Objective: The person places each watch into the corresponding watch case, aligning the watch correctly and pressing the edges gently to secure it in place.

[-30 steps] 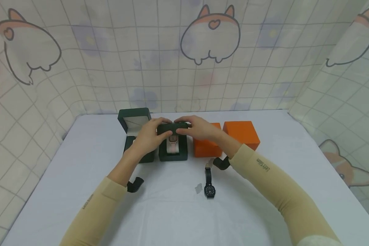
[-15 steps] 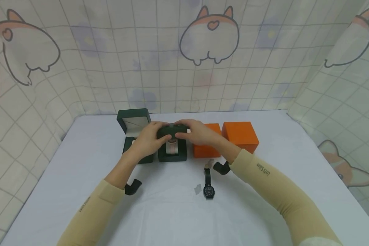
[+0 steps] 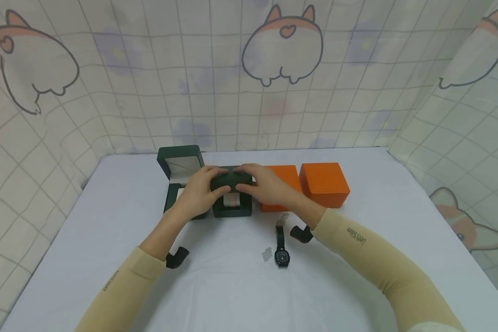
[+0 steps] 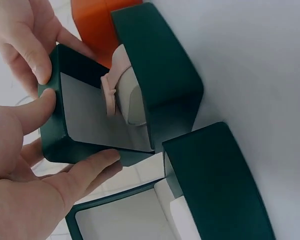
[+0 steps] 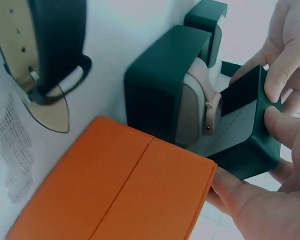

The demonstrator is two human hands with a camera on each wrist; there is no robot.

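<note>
My left hand [image 3: 200, 190] and right hand [image 3: 267, 183] grip the lid [image 3: 231, 179] of a dark green watch box, one at each side. Both thumbs lie on the lid's front edge, with fingers round its sides. The lid is partly lowered over the base [image 4: 157, 60]. Inside, a watch with a pale pink strap [image 4: 121, 62] sits round a light cushion; the lid hides its dial in the head view. Left of it, a second green watch box [image 3: 179, 152] stands with its lid up, partly behind my left hand.
Two orange boxes [image 3: 285, 177] [image 3: 325, 179] stand right of the green ones, the nearer partly under my right forearm. A black watch [image 3: 281, 256] lies on the white tabletop [image 3: 228, 286] in front, beside a small grey patch [image 3: 267, 254]. A patterned cloth wall [image 3: 216, 106] rises behind.
Both hands have swung the lid forward and down over the pink-strapped watch, covering its dial in the head view. The other boxes and the black watch stay put.
</note>
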